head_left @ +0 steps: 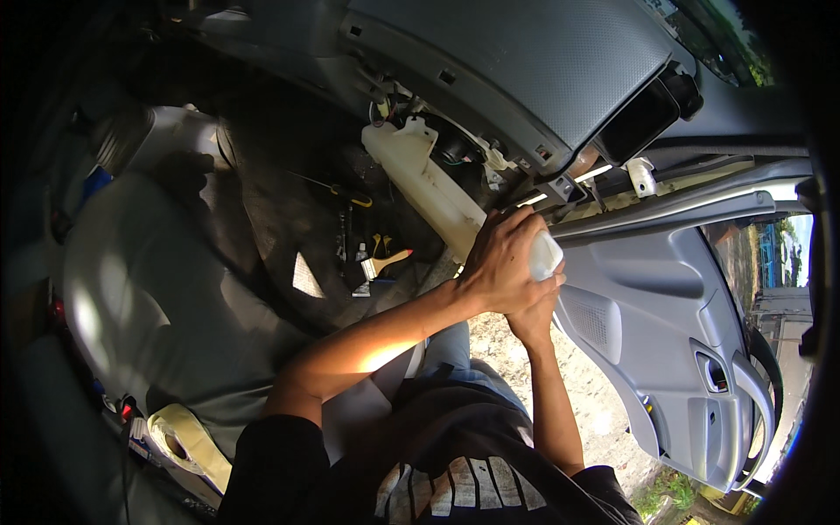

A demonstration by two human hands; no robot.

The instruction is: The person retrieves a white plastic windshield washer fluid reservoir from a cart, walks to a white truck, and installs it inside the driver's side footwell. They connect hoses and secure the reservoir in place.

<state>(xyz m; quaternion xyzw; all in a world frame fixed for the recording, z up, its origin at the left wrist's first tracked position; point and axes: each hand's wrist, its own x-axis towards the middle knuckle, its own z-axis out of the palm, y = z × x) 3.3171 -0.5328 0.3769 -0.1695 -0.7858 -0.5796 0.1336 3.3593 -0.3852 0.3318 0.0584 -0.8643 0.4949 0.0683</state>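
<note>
At the open doorway of a car, my left hand [503, 258] is closed on a white plastic piece [545, 255], its fingers over the top. My right hand [535, 313] grips the same piece from below, mostly hidden behind the left. A long cream plastic part [417, 179] runs from under the dashboard down to behind my hands; I cannot tell whether it joins the held piece. Left of it on the dark floor lie a brush [389, 260], a yellow-handled screwdriver [354, 195], a small tube [362, 253] and other small tools.
The grey dashboard [507, 52] overhangs from above, with exposed wiring [385, 103] beneath. The open door panel [647, 306] stands right, over sunlit ground [586, 394]. The seat [149, 289] fills the left, with a roll of cream material [197, 446] at its near edge.
</note>
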